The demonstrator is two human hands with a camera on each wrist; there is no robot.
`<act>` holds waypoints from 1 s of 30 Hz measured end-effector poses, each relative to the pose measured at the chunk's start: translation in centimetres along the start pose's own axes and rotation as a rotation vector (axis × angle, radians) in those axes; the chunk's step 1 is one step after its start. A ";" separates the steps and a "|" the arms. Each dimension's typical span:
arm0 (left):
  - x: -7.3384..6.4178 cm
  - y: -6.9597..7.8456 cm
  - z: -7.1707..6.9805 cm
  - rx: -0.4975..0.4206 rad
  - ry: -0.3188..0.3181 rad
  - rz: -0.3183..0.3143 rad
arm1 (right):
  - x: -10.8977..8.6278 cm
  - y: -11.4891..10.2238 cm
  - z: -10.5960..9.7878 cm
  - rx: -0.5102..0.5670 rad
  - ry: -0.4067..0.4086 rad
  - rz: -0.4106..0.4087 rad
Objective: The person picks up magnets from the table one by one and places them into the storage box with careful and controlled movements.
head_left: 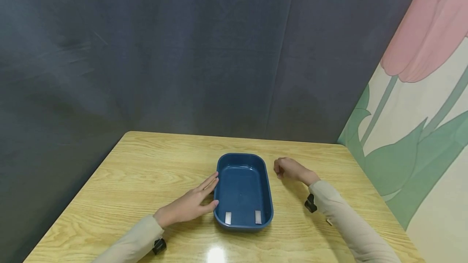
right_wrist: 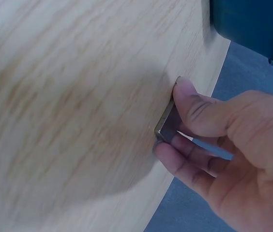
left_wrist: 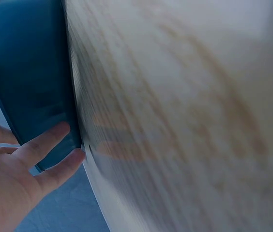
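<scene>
A deep blue plastic tray [head_left: 241,186] with rounded corners stands on the wooden table. Two small silvery rectangular pieces lie inside its near end, one at the left [head_left: 228,218] and one at the right [head_left: 258,217]. My left hand [head_left: 188,206] touches the tray's left side with spread, mostly straight fingers; in the left wrist view fingertips rest against the blue wall [left_wrist: 30,72]. Right of the tray, my right hand [head_left: 290,169] is low over the table. In the right wrist view it pinches a small flat metallic rectangular piece [right_wrist: 168,123] between thumb and fingers, at the tabletop.
The light wood table [head_left: 153,161] extends around the tray. A dark curtain [head_left: 204,52] hangs behind and at the left, and a wall painted with tulips [head_left: 420,133] borders the right side. Black wrist devices sit under both sleeves.
</scene>
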State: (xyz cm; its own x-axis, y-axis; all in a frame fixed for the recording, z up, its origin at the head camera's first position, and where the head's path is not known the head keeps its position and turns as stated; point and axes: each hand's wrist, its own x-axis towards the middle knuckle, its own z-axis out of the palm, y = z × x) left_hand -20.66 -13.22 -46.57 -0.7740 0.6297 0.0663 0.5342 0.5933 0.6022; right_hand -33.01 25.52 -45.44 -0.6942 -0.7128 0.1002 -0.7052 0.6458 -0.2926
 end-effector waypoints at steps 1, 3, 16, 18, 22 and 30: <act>0.0 0.0 0.0 0.001 0.001 0.001 | 0.0 0.0 0.0 0.000 -0.001 0.003; 0.0 0.0 0.0 0.002 0.001 0.003 | 0.0 0.0 0.0 0.004 -0.006 0.023; 0.1 0.2 0.1 0.018 0.015 0.010 | -0.2 0.8 -0.1 0.014 -0.008 0.044; 0.2 0.2 0.0 0.023 0.019 0.012 | -0.2 0.9 -0.1 0.009 -0.003 0.029; 0.3 0.1 0.0 0.023 0.013 0.011 | -0.2 0.9 -0.1 -0.018 -0.001 0.005; 0.4 0.0 0.1 0.030 0.015 0.013 | -0.2 0.8 -0.3 -0.040 0.003 -0.025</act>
State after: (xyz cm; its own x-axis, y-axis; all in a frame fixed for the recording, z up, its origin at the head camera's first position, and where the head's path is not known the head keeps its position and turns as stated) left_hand -20.89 -12.92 -46.64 -0.7721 0.6296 0.0860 0.5536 0.6000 0.5774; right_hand -33.48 26.28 -45.43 -0.6765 -0.7282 0.1101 -0.7278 0.6380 -0.2515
